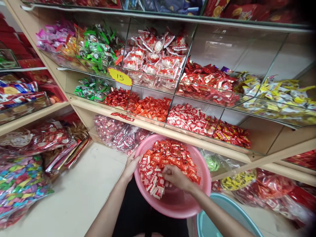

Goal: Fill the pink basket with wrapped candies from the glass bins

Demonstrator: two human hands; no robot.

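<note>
A pink basket (204, 194) holds wrapped candies: red ones (172, 153) at the back and right, red-and-white ones (150, 176) at the left. My left hand (132, 166) grips the basket's left rim, thumb on top and the other fingers mostly out of sight outside the wall. Inside the basket, my right hand (174, 177) is over the red-and-white candies with its fingers curled together. What those fingers hold, if anything, cannot be made out. Part of the basket's bare bottom shows below the right hand.
Glass-fronted shelves (182, 138) of sorted candies stand ahead, with a yellow price tag (120, 76) marked 15. A teal basket (222, 200) sits at the lower right, partly under my right forearm. Bagged candies (22, 187) lie at the left, and more bags (271, 187) at the right.
</note>
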